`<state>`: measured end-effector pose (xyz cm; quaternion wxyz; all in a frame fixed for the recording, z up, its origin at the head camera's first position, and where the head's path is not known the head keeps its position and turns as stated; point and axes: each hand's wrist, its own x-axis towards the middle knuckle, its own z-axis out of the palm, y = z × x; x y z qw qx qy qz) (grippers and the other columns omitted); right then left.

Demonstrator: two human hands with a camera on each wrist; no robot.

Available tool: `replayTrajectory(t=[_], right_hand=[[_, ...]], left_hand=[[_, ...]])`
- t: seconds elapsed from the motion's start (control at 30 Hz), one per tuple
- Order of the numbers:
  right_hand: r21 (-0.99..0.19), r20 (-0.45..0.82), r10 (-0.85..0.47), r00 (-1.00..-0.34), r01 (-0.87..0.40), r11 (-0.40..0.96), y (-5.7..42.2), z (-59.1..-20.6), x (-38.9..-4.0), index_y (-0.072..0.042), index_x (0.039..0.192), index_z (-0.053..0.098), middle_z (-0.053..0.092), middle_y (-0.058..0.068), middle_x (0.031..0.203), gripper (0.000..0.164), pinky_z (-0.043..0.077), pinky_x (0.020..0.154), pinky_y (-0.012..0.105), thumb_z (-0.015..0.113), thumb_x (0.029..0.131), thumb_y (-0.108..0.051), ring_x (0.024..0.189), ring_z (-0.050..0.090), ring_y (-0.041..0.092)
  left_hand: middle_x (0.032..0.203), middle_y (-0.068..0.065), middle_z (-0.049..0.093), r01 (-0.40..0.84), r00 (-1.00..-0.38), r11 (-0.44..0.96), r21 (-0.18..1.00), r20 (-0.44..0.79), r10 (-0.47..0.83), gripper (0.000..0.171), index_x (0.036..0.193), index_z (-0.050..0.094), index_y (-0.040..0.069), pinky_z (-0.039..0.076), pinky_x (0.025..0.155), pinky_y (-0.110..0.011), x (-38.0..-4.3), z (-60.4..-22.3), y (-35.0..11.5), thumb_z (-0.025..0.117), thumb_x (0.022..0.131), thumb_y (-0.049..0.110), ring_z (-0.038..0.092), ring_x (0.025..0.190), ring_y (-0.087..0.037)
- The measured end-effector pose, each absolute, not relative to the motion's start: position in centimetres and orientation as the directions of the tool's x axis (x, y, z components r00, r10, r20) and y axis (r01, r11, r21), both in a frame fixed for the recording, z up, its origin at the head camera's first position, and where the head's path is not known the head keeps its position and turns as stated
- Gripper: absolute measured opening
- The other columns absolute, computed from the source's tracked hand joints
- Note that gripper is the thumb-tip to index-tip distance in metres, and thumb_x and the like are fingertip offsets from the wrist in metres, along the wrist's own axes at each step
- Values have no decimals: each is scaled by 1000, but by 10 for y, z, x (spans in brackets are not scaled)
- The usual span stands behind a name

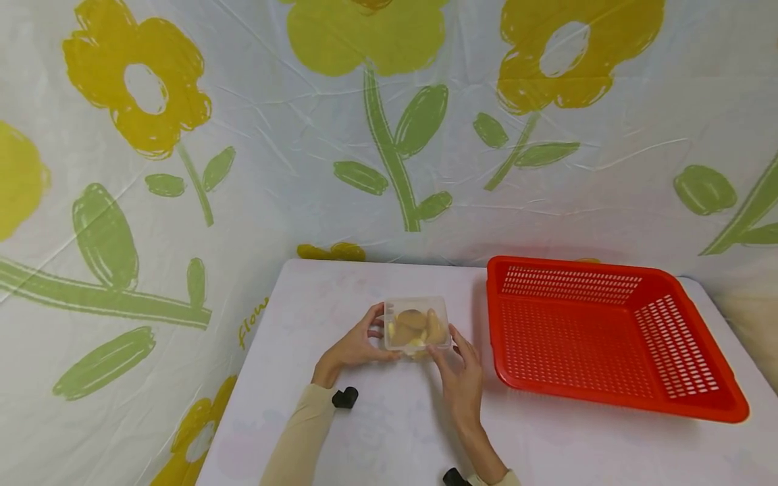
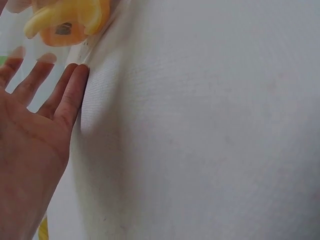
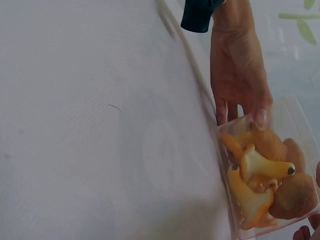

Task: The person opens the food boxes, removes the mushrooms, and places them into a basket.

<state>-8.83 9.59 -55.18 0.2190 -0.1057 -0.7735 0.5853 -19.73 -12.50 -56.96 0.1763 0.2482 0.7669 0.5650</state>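
A clear plastic box (image 1: 419,303) sits at the middle of the table, between the two hands. Inside it are several mushrooms (image 3: 261,167), some yellow-orange with pale stems and dark stem ends, others with rounded brown caps. My left hand (image 1: 357,344) holds the box's left side, thumb along the near edge and fingers further back. From the right, my right hand (image 1: 463,386) grips it with the thumb at the near corner and the fingers along the side. The right wrist view shows that thumb (image 3: 261,117) against the box's edge.
To the right of the box stands a large red plastic basket (image 1: 608,398) with perforated walls and no contents showing. A pale cloth covers the table (image 1: 377,432). Flower-printed fabric (image 1: 261,175) hangs behind and to the left of it.
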Motion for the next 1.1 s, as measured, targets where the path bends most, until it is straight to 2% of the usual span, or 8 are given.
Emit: replayTrajectory(t=[0.2,0.27,0.57,0.7,0.77,0.87,0.97,1.1], right_hand=[[-967,196,425,-884,-103,233,95,-549,-92,-12,142,62,63,3,140,60,45,102,18,84,88,-21,119,61,20],[-971,193,424,-885,-109,213,95,-547,-93,-10,142,61,61,2,142,59,44,101,14,83,89,-22,121,60,19],[-932,298,393,-870,-176,316,98,-536,-105,-8,139,60,62,6,138,55,44,104,17,80,92,-27,121,59,19],[-927,321,387,-864,-204,313,101,-532,-111,-6,137,61,62,4,137,53,45,106,23,79,92,-27,122,59,21],[-929,317,389,-865,-201,309,103,-529,-112,-7,137,61,63,3,136,52,46,106,24,79,92,-28,122,60,21],[-934,297,391,-871,-181,307,104,-525,-114,-7,137,60,63,2,137,54,46,107,28,78,93,-32,122,59,20],[-940,276,389,-879,-163,300,104,-522,-115,-9,137,60,62,1,137,56,47,108,35,78,92,-36,122,59,19],[-939,263,365,-893,-151,308,105,-518,-117,-13,136,60,62,1,136,54,48,107,43,78,92,-38,122,59,20]], left_hand=[[152,-5,40,177,-815,266,948,-10,579,102,158,28,17,46,103,-37,-199,-570,-124,91,78,14,48,122,-22],[152,-4,39,178,-816,275,945,-15,578,102,158,28,18,46,103,-35,-199,-570,-123,91,79,16,48,122,-21],[159,-4,33,130,-802,279,951,-65,593,105,161,22,19,42,111,-40,-197,-565,-125,90,80,17,46,128,-22],[164,-8,29,74,-786,257,963,-103,609,100,165,17,15,41,113,-43,-195,-558,-128,82,89,21,45,135,-29],[164,-11,30,60,-783,249,967,-109,613,91,165,17,11,44,111,-44,-196,-555,-128,75,96,24,47,136,-31],[159,-15,38,70,-821,249,966,-86,565,73,162,27,4,48,107,-42,-196,-551,-125,66,102,21,51,132,-33],[146,-25,48,91,-880,232,968,-30,473,54,152,41,-7,54,98,-38,-192,-539,-119,59,103,7,58,119,-38],[128,-33,56,101,-928,179,979,28,371,41,138,50,-19,59,85,-30,-187,-522,-114,55,101,-4,64,104,-36]])
